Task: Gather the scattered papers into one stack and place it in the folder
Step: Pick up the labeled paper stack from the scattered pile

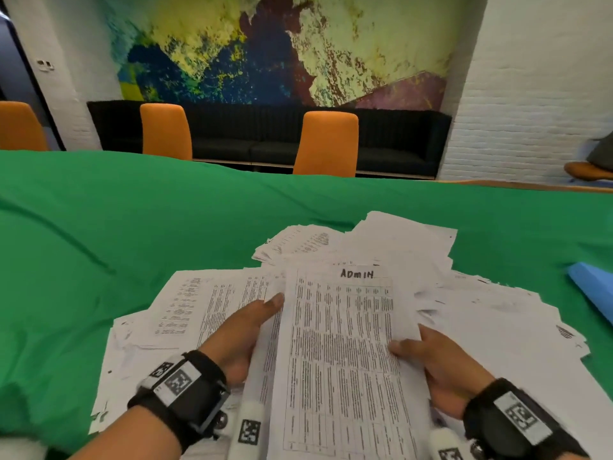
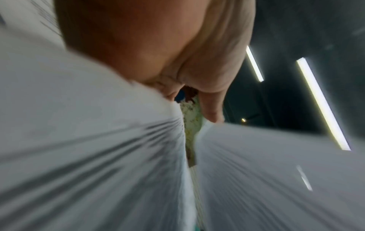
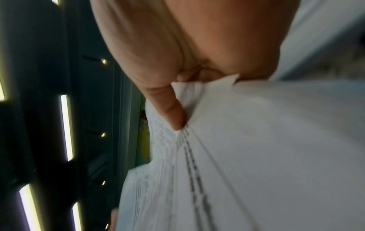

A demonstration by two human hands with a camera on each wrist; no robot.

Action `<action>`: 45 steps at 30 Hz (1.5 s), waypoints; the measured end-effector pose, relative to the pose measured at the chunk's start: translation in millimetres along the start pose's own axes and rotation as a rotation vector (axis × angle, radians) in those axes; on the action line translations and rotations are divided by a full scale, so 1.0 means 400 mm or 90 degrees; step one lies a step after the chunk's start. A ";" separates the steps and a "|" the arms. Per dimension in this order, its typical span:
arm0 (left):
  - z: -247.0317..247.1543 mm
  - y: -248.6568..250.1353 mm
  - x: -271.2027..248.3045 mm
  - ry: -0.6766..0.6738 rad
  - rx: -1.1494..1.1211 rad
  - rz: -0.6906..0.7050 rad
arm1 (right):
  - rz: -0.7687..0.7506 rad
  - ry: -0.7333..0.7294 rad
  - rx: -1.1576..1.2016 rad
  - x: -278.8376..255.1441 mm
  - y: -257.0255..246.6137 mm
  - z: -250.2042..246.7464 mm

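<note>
A printed sheet headed "ADMIN" [image 1: 345, 343] tops a bundle of papers held up over the table between both hands. My left hand [image 1: 245, 330] grips the bundle's left edge, thumb on top, fingers hidden beneath. My right hand [image 1: 438, 363] pinches its right edge the same way. The left wrist view shows my left hand [image 2: 197, 75] against blurred paper [image 2: 88, 140]. In the right wrist view my right hand [image 3: 197, 62] has its thumb pressed onto the sheets [image 3: 256, 148]. Many loose white papers [image 1: 464, 293] lie scattered underneath. A blue folder [image 1: 593, 287] lies at the right edge.
A green cloth [image 1: 132, 220] covers the table. Orange chairs [image 1: 326, 144] stand along its far side in front of a black sofa [image 1: 265, 134] and a painted wall. More loose sheets [image 1: 185, 303] spread to the left of my hands.
</note>
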State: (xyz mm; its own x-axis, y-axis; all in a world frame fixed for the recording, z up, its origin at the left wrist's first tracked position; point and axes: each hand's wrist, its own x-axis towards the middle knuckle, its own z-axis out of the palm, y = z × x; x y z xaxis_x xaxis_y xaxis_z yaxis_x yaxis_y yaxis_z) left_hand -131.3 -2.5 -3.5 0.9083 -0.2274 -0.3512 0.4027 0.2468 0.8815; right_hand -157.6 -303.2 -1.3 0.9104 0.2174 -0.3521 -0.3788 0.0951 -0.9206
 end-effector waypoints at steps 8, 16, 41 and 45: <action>0.092 0.047 -0.080 -0.014 0.093 0.178 | -0.070 0.064 -0.042 0.019 0.015 0.065; 0.077 0.049 -0.069 -0.035 -0.020 0.120 | -0.047 -0.004 0.075 -0.025 -0.001 0.002; -0.055 0.147 0.082 0.075 0.852 0.125 | -0.095 0.193 -0.327 -0.033 -0.122 -0.192; 0.091 0.207 -0.015 -0.171 0.960 0.202 | -0.322 -0.058 -0.726 -0.080 -0.251 -0.025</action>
State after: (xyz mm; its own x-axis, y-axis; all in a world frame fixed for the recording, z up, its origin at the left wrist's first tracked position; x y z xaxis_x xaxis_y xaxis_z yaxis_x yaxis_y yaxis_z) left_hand -107.7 -15.1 83.1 0.8179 -0.5475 -0.1768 -0.4256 -0.7826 0.4543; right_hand -147.0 -329.3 100.8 0.8796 0.4726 0.0547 0.4114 -0.6976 -0.5866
